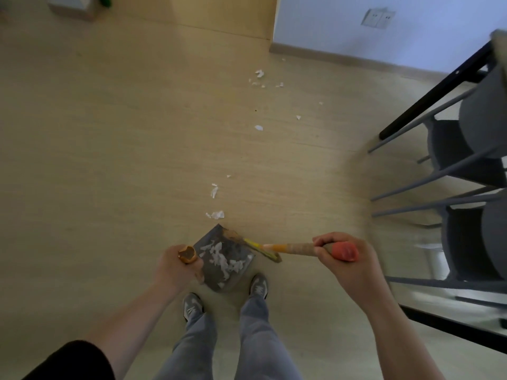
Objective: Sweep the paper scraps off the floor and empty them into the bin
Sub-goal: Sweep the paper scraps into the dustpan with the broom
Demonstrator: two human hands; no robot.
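Scraps partly in the dustpan, many lying on the floor

The person is standing and looking down at the two hands. The left hand (175, 266) is gripping the top end of a wooden handle (188, 254), with the fingers curled around it. The dark grey dustpan (233, 278) is sitting on the floor (123, 146) just to the right of this hand, between the two hands and lower than them. White paper scraps (219, 256) are lying inside the pan.

The right hand (345, 259) is holding the broom (290, 248) tightly, the fingers wrapped around the shaft just below its red end cap (347, 251). From this hand the orange and yellow shaft is running to the left, towards the far edge of the dustpan. The sweeping end is blurred there, so I cannot tell exactly how it is touching the pan.

More paper scraps (216, 214) are lying on the floor just beyond the dustpan, ahead of both hands. Further pieces (259, 128) are trailing away in a loose line, and a small group (259, 74) is lying near the wall (329, 20), well apart from the hands.

Two grey shoes (258, 286) are standing just behind the pan, closer to the person than the hands. Grey chairs (466, 149) with thin legs are standing to the right of the right hand.
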